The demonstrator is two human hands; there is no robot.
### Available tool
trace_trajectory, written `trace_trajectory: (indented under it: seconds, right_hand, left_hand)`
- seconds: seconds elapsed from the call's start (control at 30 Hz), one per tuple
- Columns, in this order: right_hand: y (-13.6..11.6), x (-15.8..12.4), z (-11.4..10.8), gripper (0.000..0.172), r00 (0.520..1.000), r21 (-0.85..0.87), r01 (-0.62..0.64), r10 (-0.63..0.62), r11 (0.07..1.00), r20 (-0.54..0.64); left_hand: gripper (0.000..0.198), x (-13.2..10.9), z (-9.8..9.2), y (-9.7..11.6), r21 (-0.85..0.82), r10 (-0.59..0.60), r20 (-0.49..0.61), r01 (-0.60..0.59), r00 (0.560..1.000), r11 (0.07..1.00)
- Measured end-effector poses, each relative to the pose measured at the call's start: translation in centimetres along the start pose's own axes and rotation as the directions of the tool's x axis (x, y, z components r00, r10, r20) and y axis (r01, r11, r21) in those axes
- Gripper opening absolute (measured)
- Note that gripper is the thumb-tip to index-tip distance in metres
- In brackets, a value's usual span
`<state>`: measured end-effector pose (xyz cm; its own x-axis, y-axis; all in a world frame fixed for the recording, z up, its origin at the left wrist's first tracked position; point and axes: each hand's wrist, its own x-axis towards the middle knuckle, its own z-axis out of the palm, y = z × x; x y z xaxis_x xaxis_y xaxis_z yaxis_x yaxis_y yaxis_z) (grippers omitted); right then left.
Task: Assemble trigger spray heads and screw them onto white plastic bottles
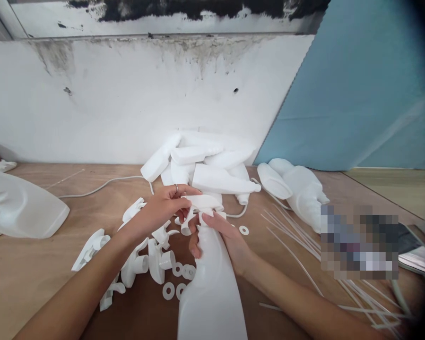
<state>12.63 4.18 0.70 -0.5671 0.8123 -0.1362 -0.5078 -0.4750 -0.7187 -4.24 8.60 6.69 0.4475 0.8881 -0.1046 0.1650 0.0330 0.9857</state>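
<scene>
A white plastic spray bottle stands low in the middle of the view, its neck pointing away from me. My right hand is wrapped round the bottle's neck. My left hand, a ring on one finger, pinches a white trigger sprayer head that sits at the top of the neck. Whether the head is fully seated on the bottle is hidden by my fingers.
Loose trigger heads and white washers lie on the wooden table at the left. A heap of white bottles lies against the wall, more bottles and thin dip tubes at right, another bottle far left.
</scene>
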Motion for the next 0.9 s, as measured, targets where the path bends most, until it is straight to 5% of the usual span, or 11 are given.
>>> trace_trajectory:
  seconds: [0.9]
  right_hand:
    - [0.0, -0.2, 1.5, 0.023, 0.994, 0.012, 0.035, -0.034, 0.999, -0.104]
  left_hand:
    - [0.024, -0.1, -0.7, 0.3, 0.131, -0.033, -0.012, 0.035, 0.999, 0.991]
